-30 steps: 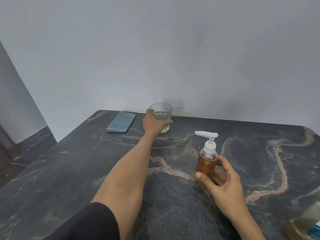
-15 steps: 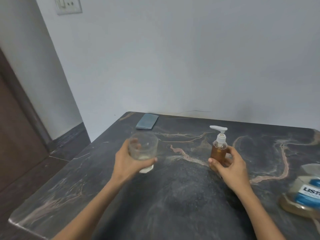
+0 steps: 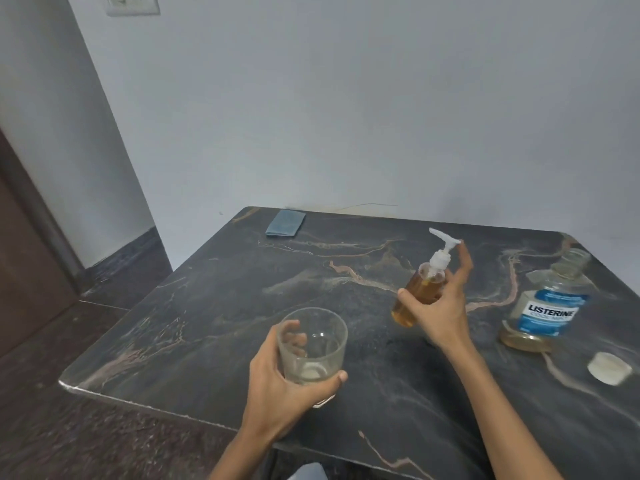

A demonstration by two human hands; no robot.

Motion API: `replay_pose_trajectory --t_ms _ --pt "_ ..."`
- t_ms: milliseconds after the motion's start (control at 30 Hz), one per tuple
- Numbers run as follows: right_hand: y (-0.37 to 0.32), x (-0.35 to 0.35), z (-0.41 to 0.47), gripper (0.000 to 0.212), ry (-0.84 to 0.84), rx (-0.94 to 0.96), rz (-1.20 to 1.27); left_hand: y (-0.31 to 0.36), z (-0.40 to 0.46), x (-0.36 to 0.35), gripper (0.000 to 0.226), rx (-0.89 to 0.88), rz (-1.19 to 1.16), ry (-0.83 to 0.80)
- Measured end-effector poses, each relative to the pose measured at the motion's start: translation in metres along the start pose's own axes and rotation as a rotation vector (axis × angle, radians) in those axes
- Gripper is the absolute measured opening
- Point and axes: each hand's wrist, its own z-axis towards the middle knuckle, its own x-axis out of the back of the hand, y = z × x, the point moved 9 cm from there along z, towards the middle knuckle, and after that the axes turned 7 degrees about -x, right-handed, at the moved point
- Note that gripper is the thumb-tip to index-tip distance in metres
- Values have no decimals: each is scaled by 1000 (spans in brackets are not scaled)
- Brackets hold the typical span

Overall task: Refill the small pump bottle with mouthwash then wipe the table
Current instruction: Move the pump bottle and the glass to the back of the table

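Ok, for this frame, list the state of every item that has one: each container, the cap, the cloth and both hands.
Small amber pump bottle: lifted, tilted, pump head on, mostly full.
Clear drinking glass: held off the table, nearly empty.
Large Listerine mouthwash bottle: standing, uncapped, little liquid left.
White cap: off, lying on the dark marble table.
Blue cloth: folded, untouched.
Left hand: gripping the glass.
Right hand: gripping the pump bottle.

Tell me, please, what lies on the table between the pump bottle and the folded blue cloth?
Nothing: in the head view only bare dark marble table lies between the pump bottle, held tilted by the right hand, and the blue cloth.
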Motion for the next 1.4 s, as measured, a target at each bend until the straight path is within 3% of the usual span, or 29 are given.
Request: replay_pose_trajectory --t_ms 267,533,767,1233,1400 --pt "-31 -3 -33 121 -85 59 6 -8 -3 -10 79 44 14 16" --pt "-56 -29 -53 104 -420 5 143 -12 6 -18 78 74 53 22" --pt "-63 -48 -77 106 -669 -38 -7 -10 5 -21 78 62 96 -1" --pt "-63 -54 -87 84 -672 23 -332 -8 1 -23 77 58 139 -31" --pt "-58 -54 -88 101 -701 -47 -240 -8 1 -23 79 56 144 -31"
